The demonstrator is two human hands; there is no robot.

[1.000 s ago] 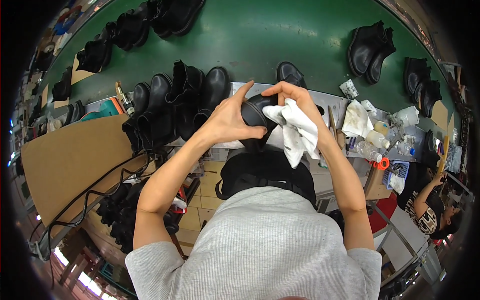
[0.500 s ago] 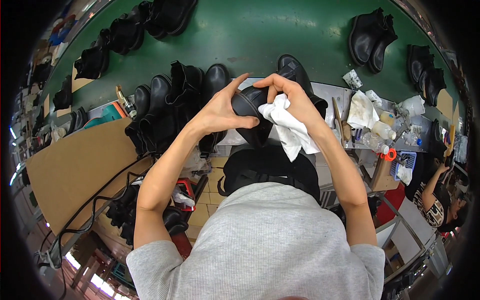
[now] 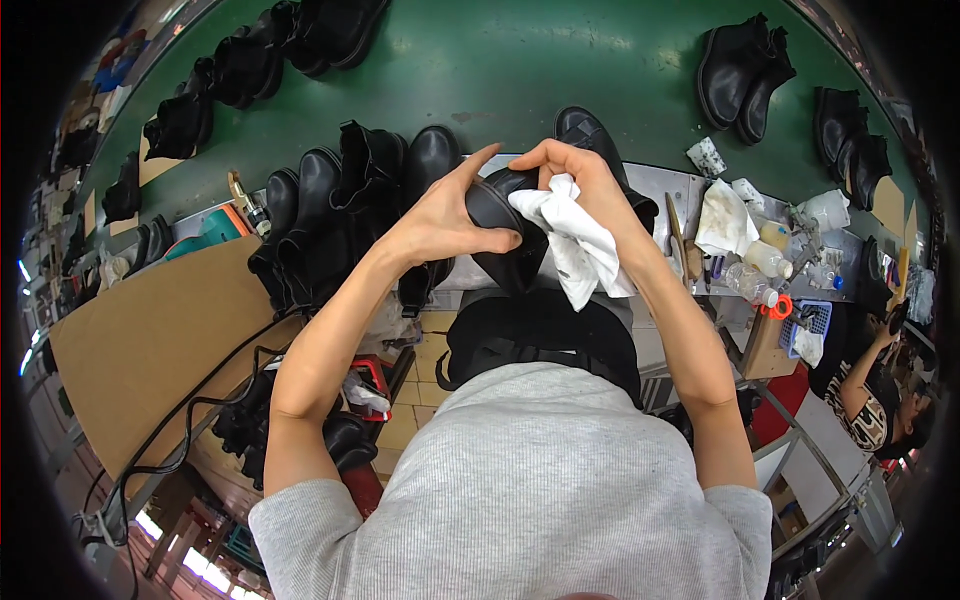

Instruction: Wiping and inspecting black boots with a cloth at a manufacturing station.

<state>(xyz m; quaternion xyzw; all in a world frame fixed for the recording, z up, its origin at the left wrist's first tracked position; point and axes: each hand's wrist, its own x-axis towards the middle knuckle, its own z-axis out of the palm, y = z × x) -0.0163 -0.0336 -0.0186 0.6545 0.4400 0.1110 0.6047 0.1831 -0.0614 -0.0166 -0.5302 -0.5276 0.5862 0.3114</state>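
Observation:
A black leather boot (image 3: 489, 207) is held up in front of me, over the near edge of the bench. My left hand (image 3: 432, 222) grips its rounded end from the left, thumb below and fingers above. On the boot's other side, my right hand (image 3: 592, 192) presses a crumpled white cloth (image 3: 570, 238) against it, with the fingers bent over the boot's top. The cloth hangs below that hand and hides part of the boot. Just beyond my right hand, another black boot (image 3: 588, 130) lies on the bench.
Several black boots (image 3: 318, 190) stand close by on the left, beside a brown board (image 3: 165, 335). More pairs rest on the green table (image 3: 520, 60). At right are a stained cloth (image 3: 724, 220), a plastic bottle (image 3: 750, 284) and a blue basket (image 3: 812, 328). Another person (image 3: 862, 400) sits far right.
The white cloth has shifted slightly left across the boot, and its hanging end sits a little higher. My left hand keeps nearly the same hold.

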